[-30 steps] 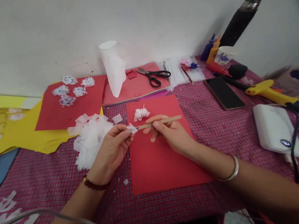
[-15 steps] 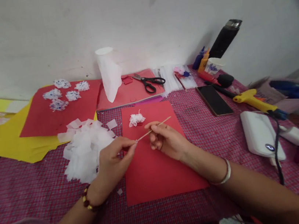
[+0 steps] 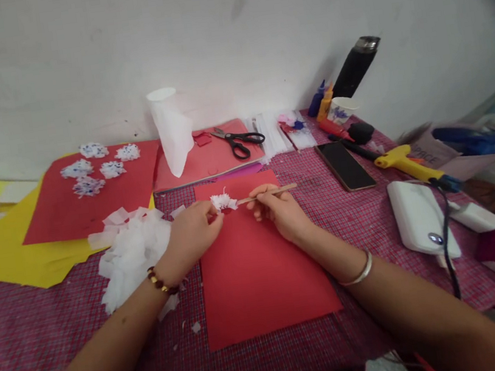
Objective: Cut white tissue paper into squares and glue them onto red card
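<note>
A small white tissue-paper flower (image 3: 222,201) sits on the upper part of a red paper sheet (image 3: 261,282). My right hand (image 3: 281,212) pinches a flat wooden craft stick (image 3: 285,189), whose left end reaches the flower's right edge. At the flower's lower left, the thumb and fingers of my left hand (image 3: 194,233) are curled in a pinch; what lies between them is hidden. Beside my left wrist lies a heap of white tissue squares (image 3: 123,267).
Blue-speckled white flowers (image 3: 88,185) lie on another red sheet (image 3: 54,219) at left. Scissors (image 3: 241,140) and a white paper roll (image 3: 168,129) are at the back. Right are a phone (image 3: 345,165), a yellow glue gun (image 3: 398,159) and a white power bank (image 3: 418,220).
My left hand has gone from pinching a tissue square at the stick's tip to the flower's side. The stick has moved up to the flower. The camera view has shifted.
</note>
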`<state>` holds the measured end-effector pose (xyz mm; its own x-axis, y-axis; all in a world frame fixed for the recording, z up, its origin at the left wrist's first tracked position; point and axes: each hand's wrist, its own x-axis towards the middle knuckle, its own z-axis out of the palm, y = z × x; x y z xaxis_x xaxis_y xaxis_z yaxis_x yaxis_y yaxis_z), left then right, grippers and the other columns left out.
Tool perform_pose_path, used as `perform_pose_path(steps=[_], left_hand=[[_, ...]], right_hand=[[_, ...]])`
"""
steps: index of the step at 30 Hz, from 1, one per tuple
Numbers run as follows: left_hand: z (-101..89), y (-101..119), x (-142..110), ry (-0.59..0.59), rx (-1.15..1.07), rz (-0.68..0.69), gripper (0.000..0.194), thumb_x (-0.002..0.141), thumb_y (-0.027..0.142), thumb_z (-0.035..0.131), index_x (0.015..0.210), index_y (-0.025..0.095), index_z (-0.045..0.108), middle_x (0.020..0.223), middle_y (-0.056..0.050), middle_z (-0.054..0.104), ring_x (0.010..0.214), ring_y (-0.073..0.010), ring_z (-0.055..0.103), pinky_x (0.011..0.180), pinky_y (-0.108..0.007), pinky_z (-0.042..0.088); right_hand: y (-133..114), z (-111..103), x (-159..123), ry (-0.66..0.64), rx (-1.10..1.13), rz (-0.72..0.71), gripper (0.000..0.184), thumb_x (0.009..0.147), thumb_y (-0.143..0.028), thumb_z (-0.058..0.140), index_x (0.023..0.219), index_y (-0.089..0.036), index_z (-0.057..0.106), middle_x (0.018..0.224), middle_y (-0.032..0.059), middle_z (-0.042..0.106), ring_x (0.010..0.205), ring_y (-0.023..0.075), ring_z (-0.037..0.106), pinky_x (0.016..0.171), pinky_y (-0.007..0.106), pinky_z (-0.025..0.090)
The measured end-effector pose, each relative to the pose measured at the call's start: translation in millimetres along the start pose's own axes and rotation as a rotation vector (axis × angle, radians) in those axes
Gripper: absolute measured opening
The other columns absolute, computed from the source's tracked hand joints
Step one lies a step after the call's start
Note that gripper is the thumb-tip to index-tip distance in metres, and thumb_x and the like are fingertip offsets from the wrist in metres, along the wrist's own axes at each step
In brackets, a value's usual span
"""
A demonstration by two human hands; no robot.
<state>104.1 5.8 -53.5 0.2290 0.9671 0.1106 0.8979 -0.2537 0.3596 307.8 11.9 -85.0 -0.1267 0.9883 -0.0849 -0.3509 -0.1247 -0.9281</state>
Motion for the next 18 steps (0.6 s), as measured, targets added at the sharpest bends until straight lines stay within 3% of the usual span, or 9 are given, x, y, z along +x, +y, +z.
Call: perform_pose_path(steps=[3,8,12,18], left_hand=[[9.3,4,8,0.005,0.033,-0.062,0.018,0.083,0.034,0.056,0.072,0.02,0.055,0.073,-0.004,0.065,0.067,-0.0197,0.056,0.06,-0.031,0.032],[20.2,-7,17,0.033,-0.075,-0.119,0.011,0.078,0.023,0.052,0.068,0.02,0.057,0.068,-0.002,0.064,0.064,-0.0187,0.056,0.059,-0.031,0.032],[22.3,-21,23,0.034,-0.23,-0.157,0.011,0.077,0.026,0.054,0.069,0.019,0.06,0.064,-0.001,0.063,0.06,-0.0169,0.056,0.059,-0.029,0.035],[21.6,-26,24,0.006,-0.29,-0.142,0.019,0.08,0.031,0.053,0.067,0.019,0.06,0.063,-0.001,0.063,0.06,-0.0163,0.055,0.058,-0.029,0.034]], right_hand=[[3,0,1,-0.028,-0.167,-0.111,0.012,0.08,-0.03,0.061,0.085,-0.019,0.064,0.071,0.0002,0.068,0.055,0.0099,0.057,0.056,0.025,0.047],[5,3,1,-0.101,-0.323,-0.186,0.01,0.085,-0.027,0.055,0.086,-0.02,0.063,0.077,0.0013,0.068,0.062,0.0119,0.059,0.062,0.028,0.049],[9,6,3,-0.163,-0.399,-0.224,0.012,0.087,-0.025,0.053,0.089,-0.02,0.063,0.079,0.0019,0.067,0.066,0.0128,0.06,0.064,0.028,0.049],[16,8,6,-0.199,-0.516,-0.325,0.016,0.088,-0.02,0.051,0.091,-0.019,0.067,0.09,0.0035,0.07,0.082,0.0141,0.065,0.074,0.028,0.051]])
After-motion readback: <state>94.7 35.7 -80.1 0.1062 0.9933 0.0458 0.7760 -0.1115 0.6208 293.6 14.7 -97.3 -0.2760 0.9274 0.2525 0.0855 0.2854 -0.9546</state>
